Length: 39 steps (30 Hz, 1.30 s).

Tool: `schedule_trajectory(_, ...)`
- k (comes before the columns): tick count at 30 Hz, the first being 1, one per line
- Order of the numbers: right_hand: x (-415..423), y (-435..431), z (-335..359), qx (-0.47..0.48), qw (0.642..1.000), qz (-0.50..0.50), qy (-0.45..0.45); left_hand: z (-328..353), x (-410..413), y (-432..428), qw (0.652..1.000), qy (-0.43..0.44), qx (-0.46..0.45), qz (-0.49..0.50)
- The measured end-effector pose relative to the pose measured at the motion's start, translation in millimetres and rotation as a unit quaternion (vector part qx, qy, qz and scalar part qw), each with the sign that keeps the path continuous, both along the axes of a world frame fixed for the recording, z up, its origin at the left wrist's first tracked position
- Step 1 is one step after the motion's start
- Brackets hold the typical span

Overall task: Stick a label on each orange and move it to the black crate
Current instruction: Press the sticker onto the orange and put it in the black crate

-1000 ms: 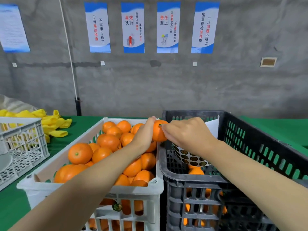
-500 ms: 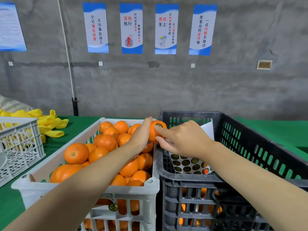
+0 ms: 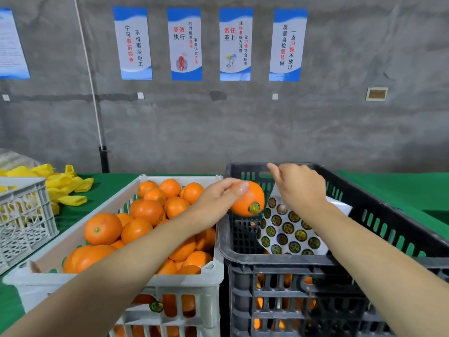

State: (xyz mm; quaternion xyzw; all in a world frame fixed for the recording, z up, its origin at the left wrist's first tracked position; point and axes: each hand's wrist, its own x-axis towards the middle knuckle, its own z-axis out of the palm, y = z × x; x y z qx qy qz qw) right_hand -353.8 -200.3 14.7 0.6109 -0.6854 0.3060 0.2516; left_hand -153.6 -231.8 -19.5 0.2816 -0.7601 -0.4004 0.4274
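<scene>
Fingers [image 3: 239, 189] of the left hand [image 3: 216, 203] are wrapped round one orange [image 3: 245, 198], thumb on its upper face. The fruit is held in the air just over the left wall of the black crate [image 3: 272, 258], at the seam with the white crate [image 3: 184, 283]. A round green label [image 3: 254, 208] sits low on the side facing the camera, so the sticking looks done and the step in hand is judged to be the transfer. The right hand [image 3: 300, 188] is raised over the label sheet [image 3: 289, 231], which leans inside the black crate. Its fingers are curled, seen from the back. I cannot tell whether they pinch a label, hold the sheet, or hold nothing. To do it well: carry the orange clear of the wall, lower it well into the crate and release it close to the fruit already visible through the front slots [image 3: 286, 280], rather than dropping it from rim height, which may bruise it. Aim left of the sheet so the fruit does not land on the unused labels or knock the sheet flat. Keep the fingers off the label so an edge is not lifted. The unlabelled oranges [image 3: 145, 210] fill the white crate beside it. Yellow foam sleeves [image 3: 63, 183] and a grey crate [image 3: 24, 215] lie further left on the green worktop [image 3: 393, 190].
</scene>
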Motion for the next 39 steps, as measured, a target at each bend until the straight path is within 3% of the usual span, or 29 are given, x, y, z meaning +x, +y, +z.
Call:
schedule_trajectory(3,3.4,-0.5,0.5,-0.019,0.999,0.034,-0.019,-1.9,-1.1,4.8,0.993,-0.097,0.004,-0.065)
schedule_trajectory(6,10.8,3.7,1.0,-0.028,0.995,0.099,0.008,1.1,3.3,4.1,0.989,-0.137,-0.039,-0.043)
schedule_trajectory(10,17.1,6.5,1.5,-0.039,0.989,0.139,0.013,-0.1,7.6,-4.3,0.987,-0.120,-0.089,0.052)
schedule_trajectory(15,26.2,10.5,3.7,-0.064,0.981,0.180,-0.010,-0.1,3.4,-1.2,0.993,-0.102,-0.051,-0.012)
schedule_trajectory(18,28.1,10.1,6.2,-0.109,0.979,0.167,-0.041,-1.1,0.2,-2.9,0.998,-0.051,0.006,0.020)
schedule_trajectory(20,25.5,9.2,6.8,-0.155,0.979,0.135,-0.001,-0.5,-1.0,-3.7,0.998,-0.016,0.024,0.060)
schedule_trajectory(24,28.8,9.4,0.5,-0.072,0.976,0.193,0.070,3.7,2.0,-5.3,0.991,0.033,0.019,0.129)
schedule_trajectory(30,35.9,8.7,-2.3,0.005,0.965,0.254,0.066,7.9,2.0,-1.8,0.990,0.039,-0.001,0.137)
schedule_trajectory(39,30.3,5.7,-1.8,0.019,0.968,0.251,0.011,7.7,2.1,3.7,0.997,0.011,-0.014,0.075)
